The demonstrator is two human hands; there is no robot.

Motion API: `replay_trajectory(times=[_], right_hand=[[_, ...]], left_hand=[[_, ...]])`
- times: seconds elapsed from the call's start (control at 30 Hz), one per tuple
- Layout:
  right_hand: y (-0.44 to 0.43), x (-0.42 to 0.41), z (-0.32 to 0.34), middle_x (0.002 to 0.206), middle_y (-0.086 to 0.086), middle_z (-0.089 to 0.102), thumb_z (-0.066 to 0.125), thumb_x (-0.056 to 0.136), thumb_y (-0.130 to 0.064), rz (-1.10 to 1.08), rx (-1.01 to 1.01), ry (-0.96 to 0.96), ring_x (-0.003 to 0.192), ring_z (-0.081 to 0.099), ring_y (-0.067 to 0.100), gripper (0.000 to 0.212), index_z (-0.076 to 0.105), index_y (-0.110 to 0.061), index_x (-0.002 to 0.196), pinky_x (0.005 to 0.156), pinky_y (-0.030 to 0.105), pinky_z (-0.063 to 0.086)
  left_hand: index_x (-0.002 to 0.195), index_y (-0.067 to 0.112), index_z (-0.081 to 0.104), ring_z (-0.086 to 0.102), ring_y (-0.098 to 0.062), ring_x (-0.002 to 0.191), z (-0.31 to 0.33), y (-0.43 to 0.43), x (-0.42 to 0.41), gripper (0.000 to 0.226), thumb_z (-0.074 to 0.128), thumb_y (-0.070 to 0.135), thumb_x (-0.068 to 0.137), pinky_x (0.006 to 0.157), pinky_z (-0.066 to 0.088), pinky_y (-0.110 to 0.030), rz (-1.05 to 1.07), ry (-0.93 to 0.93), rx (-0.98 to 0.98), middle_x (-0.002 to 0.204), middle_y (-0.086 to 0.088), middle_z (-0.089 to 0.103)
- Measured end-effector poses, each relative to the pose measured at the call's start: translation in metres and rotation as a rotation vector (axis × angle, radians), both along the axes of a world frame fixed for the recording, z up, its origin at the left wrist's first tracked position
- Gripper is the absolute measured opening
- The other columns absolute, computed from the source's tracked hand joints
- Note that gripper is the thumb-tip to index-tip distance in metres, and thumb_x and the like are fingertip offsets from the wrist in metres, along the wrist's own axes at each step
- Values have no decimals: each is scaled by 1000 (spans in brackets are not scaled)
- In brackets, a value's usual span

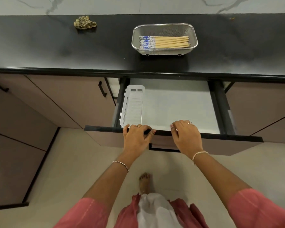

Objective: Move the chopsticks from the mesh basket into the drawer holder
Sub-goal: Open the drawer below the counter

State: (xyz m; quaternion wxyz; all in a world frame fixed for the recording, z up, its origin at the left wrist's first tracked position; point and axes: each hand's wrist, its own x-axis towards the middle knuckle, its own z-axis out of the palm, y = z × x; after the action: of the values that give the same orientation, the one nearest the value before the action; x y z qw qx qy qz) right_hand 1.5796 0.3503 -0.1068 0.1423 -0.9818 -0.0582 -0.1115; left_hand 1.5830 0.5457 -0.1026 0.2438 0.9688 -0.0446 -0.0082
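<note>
The chopsticks (164,42) lie bundled flat in the basket (194,41) in the upper middle of the frame, their long axis running left to right, patterned ends to the left and plain tips to the right. The basket stands on the black desk (56,46), above and beyond the open drawer (179,104). The white holder (133,106) sits empty at the drawer's left side, its length running front to back, so the sticks would seem to need a quarter turn to fit. Both hands are lower in the frame, on the drawer's front edge: the left hand (136,139) curls its fingers over the rim just below the holder, and the right hand (186,135) rests on it with fingers loosely bent, holding nothing else. The chopsticks lie up-frame and well apart from both, more nearly above the right hand. A crumpled cloth (84,22) lies at upper left.
</note>
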Motion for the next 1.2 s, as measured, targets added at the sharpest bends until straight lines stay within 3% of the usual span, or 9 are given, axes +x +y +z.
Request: replay_trajectory(times=[0.13, 0.27, 0.63, 0.97, 1.2], right_hand=[[-1, -18, 0, 65, 0, 60, 30, 101, -36, -56, -13, 177, 65, 56, 23, 44, 54, -14, 72, 62, 36, 47], [2, -36, 0, 61, 0, 58, 26, 102, -36, -58, -19, 223, 60, 56, 22, 48, 53, -14, 69, 59, 30, 36], [5, -58, 7, 67, 1, 60, 25, 101, -39, -64, 11, 319, 62, 57, 22, 47, 52, -14, 72, 59, 32, 44], [-5, 10, 41, 90, -2, 68, 36, 98, -38, -102, 115, 216, 83, 62, 23, 32, 61, -18, 95, 67, 30, 43], [-17, 120, 92, 82, -6, 65, 47, 93, -44, -79, 195, -15, 76, 60, 17, 27, 61, -20, 88, 63, 27, 42]], left_hand=[[101, 35, 69, 53, -13, 107, -1, 1, -25, 38, 42, 60, 92, 111, 13, -38, 25, 1, 8, 98, 12, 68], [97, 34, 71, 55, -14, 103, -2, -1, -43, 41, 41, 61, 92, 111, 16, -41, 58, -7, 26, 93, 11, 69], [90, 29, 72, 55, -14, 105, 6, -12, -61, 39, 43, 55, 94, 112, 11, -48, 130, 63, 41, 93, 10, 68], [101, 31, 67, 56, -13, 109, 49, -21, 10, 23, 47, 38, 96, 112, 11, -47, 55, 6, -20, 108, 14, 68], [105, 27, 68, 54, -15, 112, 88, -31, 117, 20, 54, 28, 92, 104, 30, -42, 10, -151, -117, 113, 9, 66]])
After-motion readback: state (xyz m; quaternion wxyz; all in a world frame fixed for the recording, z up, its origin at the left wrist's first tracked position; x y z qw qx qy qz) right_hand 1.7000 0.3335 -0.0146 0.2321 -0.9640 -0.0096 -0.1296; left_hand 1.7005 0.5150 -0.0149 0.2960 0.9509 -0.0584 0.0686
